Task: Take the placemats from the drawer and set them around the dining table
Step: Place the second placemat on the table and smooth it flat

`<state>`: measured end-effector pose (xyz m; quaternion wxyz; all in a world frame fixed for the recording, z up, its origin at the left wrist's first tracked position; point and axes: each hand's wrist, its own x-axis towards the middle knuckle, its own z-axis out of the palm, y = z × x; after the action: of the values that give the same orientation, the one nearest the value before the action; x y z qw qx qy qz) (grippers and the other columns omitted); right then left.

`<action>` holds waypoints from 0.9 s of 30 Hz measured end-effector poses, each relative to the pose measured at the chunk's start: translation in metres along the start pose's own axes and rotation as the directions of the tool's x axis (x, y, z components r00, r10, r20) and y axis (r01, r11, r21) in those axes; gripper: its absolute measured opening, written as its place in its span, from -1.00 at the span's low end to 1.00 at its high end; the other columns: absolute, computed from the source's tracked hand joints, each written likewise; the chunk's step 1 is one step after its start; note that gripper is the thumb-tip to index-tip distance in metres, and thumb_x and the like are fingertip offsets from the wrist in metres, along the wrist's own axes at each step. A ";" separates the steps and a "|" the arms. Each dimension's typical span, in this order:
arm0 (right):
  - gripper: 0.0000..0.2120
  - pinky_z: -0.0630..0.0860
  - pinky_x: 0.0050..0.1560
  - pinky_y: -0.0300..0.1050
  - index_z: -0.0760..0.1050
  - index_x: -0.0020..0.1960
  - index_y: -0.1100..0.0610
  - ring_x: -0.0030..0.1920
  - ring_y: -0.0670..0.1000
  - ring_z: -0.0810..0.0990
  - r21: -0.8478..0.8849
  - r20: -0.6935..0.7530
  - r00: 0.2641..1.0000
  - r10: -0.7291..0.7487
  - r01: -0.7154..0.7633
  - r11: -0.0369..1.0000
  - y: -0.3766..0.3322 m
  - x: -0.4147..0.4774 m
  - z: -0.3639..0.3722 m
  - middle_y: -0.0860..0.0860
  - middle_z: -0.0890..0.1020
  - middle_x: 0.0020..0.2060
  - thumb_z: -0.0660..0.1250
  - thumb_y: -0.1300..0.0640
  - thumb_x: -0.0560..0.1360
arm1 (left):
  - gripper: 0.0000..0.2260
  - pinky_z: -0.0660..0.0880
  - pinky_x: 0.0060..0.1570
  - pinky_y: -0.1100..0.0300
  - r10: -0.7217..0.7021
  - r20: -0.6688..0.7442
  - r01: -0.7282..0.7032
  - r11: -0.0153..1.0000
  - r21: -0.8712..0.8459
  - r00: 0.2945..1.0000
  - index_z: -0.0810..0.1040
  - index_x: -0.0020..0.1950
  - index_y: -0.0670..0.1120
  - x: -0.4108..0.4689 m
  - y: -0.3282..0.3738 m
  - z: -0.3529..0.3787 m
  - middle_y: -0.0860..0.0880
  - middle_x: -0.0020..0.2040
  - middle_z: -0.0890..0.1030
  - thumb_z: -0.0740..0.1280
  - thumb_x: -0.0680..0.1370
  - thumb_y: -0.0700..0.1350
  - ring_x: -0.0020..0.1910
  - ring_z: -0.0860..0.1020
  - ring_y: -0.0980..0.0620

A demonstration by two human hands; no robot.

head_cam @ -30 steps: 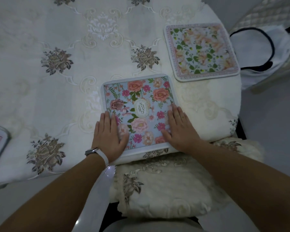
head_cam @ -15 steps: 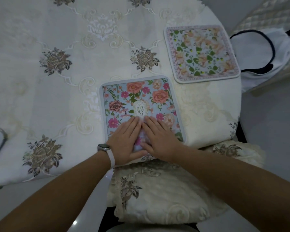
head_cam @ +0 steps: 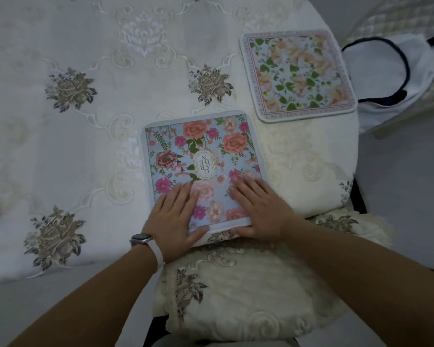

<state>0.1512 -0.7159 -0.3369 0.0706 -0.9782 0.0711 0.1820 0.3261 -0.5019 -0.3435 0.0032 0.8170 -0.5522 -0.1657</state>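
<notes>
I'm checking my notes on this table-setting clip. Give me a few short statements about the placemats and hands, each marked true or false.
1. The left hand and the right hand both rest flat on the blue floral placemat. True.
2. The peach floral placemat overlaps the blue one. False: they lie apart, with a strip of tablecloth between them.
3. A watch is on the right wrist. False: it is on the left wrist.
4. The blue floral placemat lies at the table's near edge, in front of the person. True.
</notes>
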 end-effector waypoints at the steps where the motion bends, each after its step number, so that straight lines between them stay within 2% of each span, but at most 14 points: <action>1: -0.06 -0.12 0.50 0.13 -0.14 0.58 0.10 0.56 0.12 -0.17 0.001 0.016 0.999 0.030 -0.030 1.000 0.011 -0.008 0.000 0.07 -0.11 0.56 -0.08 -0.52 0.46 | -0.26 -0.10 0.49 -0.02 -0.038 -0.004 0.038 0.999 -0.026 0.999 -0.06 0.59 -0.05 -0.008 -0.010 0.000 -0.07 0.59 -0.06 -0.07 0.56 0.38 0.57 -0.13 -0.03; 4: -0.11 -0.14 0.50 0.13 -0.18 0.59 0.03 0.56 0.07 -0.19 -0.009 0.050 0.998 0.048 -0.047 0.999 0.041 -0.026 -0.004 0.04 -0.13 0.57 -0.11 -0.50 0.48 | -0.27 0.01 0.48 -0.07 -0.183 -0.016 0.180 0.978 -0.102 0.983 -0.02 0.58 -0.10 -0.037 -0.041 -0.001 -0.09 0.59 -0.01 -0.11 0.56 0.36 0.57 -0.08 -0.04; 7: -0.28 -0.05 0.50 0.14 0.10 0.57 0.06 0.55 0.10 0.05 -0.010 0.003 0.999 0.049 -0.049 0.999 0.049 -0.025 -0.017 0.09 0.10 0.56 -0.02 -0.35 0.55 | -0.26 0.07 0.46 -0.12 -0.263 -0.021 0.259 0.958 -0.124 0.964 0.13 0.56 -0.18 -0.044 -0.054 -0.007 -0.17 0.57 0.13 -0.05 0.57 0.33 0.55 0.05 -0.12; 9: -0.40 0.11 0.48 0.18 0.30 0.47 0.10 0.49 0.14 0.22 0.037 -0.084 0.995 0.051 -0.048 0.998 0.040 -0.011 -0.025 0.13 0.30 0.48 0.08 -0.25 0.56 | -0.28 0.14 0.46 -0.16 -0.247 -0.035 0.239 0.958 -0.162 0.968 0.18 0.54 -0.20 -0.030 -0.045 -0.013 -0.18 0.55 0.18 0.02 0.57 0.29 0.54 0.10 -0.16; 11: -0.45 0.19 0.45 0.20 0.35 0.42 0.13 0.47 0.16 0.25 0.082 -0.144 0.989 0.028 -0.016 0.996 0.021 0.011 -0.029 0.14 0.34 0.45 0.14 -0.17 0.56 | -0.31 0.17 0.45 -0.16 -0.137 -0.062 0.123 0.974 -0.190 0.989 0.20 0.53 -0.20 -0.007 -0.023 -0.019 -0.17 0.55 0.19 0.02 0.58 0.27 0.54 0.11 -0.17; 14: -0.42 0.14 0.49 0.18 0.29 0.48 0.14 0.52 0.15 0.17 0.145 -0.146 0.989 0.031 -0.010 0.989 -0.019 0.044 -0.024 0.13 0.27 0.50 0.09 -0.17 0.58 | -0.33 -0.02 0.50 -0.05 -0.003 -0.044 -0.005 0.983 -0.184 0.999 0.13 0.56 -0.13 0.024 0.012 -0.014 -0.08 0.56 0.11 -0.10 0.60 0.29 0.56 0.03 -0.07; 18: -0.36 0.03 0.51 0.18 -0.04 0.57 0.11 0.57 0.08 -0.06 0.162 -0.115 0.987 0.115 -0.096 0.982 -0.040 0.061 -0.014 0.07 0.05 0.57 -0.21 -0.23 0.62 | -0.32 -0.09 0.49 -0.02 -0.019 -0.030 0.015 0.994 -0.112 0.999 0.07 0.57 -0.14 0.042 0.026 -0.005 -0.07 0.57 0.03 -0.12 0.61 0.29 0.56 -0.02 -0.01; 21: -0.38 -0.16 0.53 0.15 -0.20 0.58 0.00 0.55 0.05 -0.25 0.181 -0.113 0.958 0.262 -0.240 0.954 -0.012 0.071 -0.019 0.02 -0.16 0.57 -0.19 -0.24 0.61 | -0.36 -0.16 0.50 -0.05 -0.010 -0.042 0.008 0.999 -0.042 0.999 -0.03 0.59 -0.03 0.058 0.005 -0.010 -0.04 0.59 -0.07 -0.15 0.61 0.30 0.57 -0.12 -0.04; 24: -0.36 -0.25 0.51 0.11 -0.28 0.57 -0.01 0.54 0.07 -0.30 0.214 -0.072 0.887 0.456 -0.432 0.876 0.032 0.080 -0.027 0.02 -0.25 0.55 -0.20 -0.25 0.60 | -0.38 -0.18 0.51 -0.08 -0.172 -0.057 0.170 0.984 -0.044 0.983 -0.15 0.59 0.07 0.083 -0.027 -0.021 -0.02 0.60 -0.15 -0.18 0.60 0.31 0.57 -0.21 -0.03; 27: -0.33 -0.24 0.52 0.10 -0.16 0.59 0.05 0.56 0.10 -0.20 0.212 -0.078 0.858 0.507 -0.483 0.850 0.059 0.079 -0.036 0.07 -0.12 0.58 -0.24 -0.25 0.57 | -0.37 -0.15 0.49 -0.08 -0.334 -0.084 0.323 0.938 -0.125 0.939 -0.05 0.60 0.03 0.105 -0.046 -0.035 -0.07 0.61 -0.08 -0.10 0.59 0.28 0.57 -0.16 -0.07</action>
<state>0.2270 -0.7884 -0.3395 0.1067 -0.9255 0.3422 0.1220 0.4125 -0.5850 -0.3469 0.0490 0.9039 -0.3972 -0.1510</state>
